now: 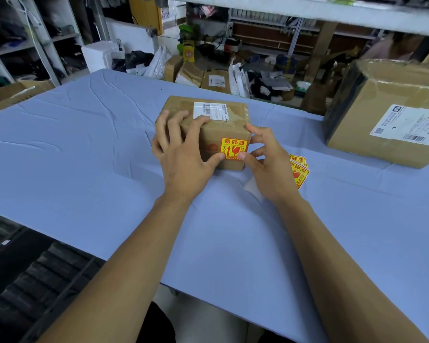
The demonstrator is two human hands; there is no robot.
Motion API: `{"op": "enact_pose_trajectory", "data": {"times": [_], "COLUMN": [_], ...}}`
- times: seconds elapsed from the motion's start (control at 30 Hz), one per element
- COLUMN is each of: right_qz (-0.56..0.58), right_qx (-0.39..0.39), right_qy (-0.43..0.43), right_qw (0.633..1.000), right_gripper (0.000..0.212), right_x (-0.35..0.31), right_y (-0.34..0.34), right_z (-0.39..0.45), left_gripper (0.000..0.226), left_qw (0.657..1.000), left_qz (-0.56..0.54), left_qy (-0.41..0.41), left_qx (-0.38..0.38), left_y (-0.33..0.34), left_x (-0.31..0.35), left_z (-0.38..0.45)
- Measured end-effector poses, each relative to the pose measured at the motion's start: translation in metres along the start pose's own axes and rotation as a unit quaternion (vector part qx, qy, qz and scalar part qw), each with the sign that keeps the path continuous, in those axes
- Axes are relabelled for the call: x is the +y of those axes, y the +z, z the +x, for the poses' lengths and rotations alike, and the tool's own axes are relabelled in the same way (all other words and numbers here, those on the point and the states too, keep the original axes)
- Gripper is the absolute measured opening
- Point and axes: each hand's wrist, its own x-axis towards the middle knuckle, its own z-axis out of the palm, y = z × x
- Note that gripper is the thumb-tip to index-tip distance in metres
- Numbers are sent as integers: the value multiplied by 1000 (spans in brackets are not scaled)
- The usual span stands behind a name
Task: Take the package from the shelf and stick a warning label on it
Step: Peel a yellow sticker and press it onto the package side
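Observation:
A small brown cardboard package (235,120) sits on the blue-covered table (89,149), a white shipping label on its top. A red and yellow warning label (234,147) is stuck on its near side face. My left hand (183,154) grips the package's left side and top, thumb pressing the label's lower left corner. My right hand (265,164) holds the right edge, thumb on the label's lower right corner and fingers along the side.
A stack of spare warning labels (299,169) lies on the table just right of my right hand, with a white backing paper (252,185) near my wrist. A large taped cardboard box (391,112) stands at the right. Shelves and piled parcels fill the background.

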Motion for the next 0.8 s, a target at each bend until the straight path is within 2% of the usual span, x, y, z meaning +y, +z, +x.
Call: {"op": "enact_pose_trajectory", "data": {"times": [0.1,0.23,0.33,0.53,0.67,0.73,0.8], "right_qz": [8,14,-4,-14,-26,-45,-71], "right_qx": [2,24,33,5,2,4,26], "right_qy": [-2,-10,-12,26,27,11,-6], "right_qw": [1000,1000,999,1000,999,999,997], "right_gripper": [46,31,31,61,72,72,61], "right_x": [1,-4,-6,-5,-5,-7,-10], "right_y": [-1,0,0,4,3,0,-3], "right_z": [3,2,2,1,-1,-5,-12], "left_gripper": [65,52,52,68,83,87,90], "left_qw": [999,999,999,1000,999,998,997], "left_qz": [-31,-18,-12,3,42,55,71], "left_qy": [-11,-21,-18,-5,-4,-4,-7], "left_qx": [9,32,37,14,-7,-13,-13], "left_y": [1,6,7,3,1,0,-3], "left_x": [0,1,0,-1,1,3,7], "left_z": [1,3,3,1,-1,-4,-8]}}
